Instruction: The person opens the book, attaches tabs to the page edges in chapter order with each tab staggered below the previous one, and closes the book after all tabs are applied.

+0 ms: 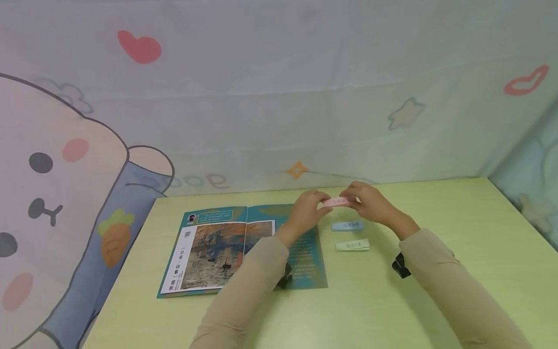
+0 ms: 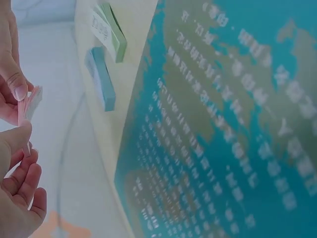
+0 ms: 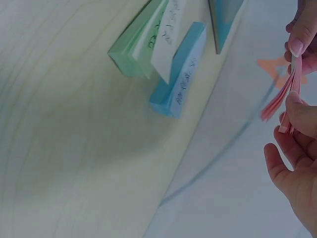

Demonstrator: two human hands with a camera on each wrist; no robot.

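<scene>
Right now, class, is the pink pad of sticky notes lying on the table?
No: both hands hold the pink pad up above the table.

A pink pad of sticky notes point(image 1: 337, 201) is held level above the table, pinched at both ends. Its thin sheets fan apart at one end.

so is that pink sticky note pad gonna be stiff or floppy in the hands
Probably floppy: the pink pad fans into loose sheets between the left hand and right hand. Likely light, since fingertip pinches hold it above the table.
</scene>
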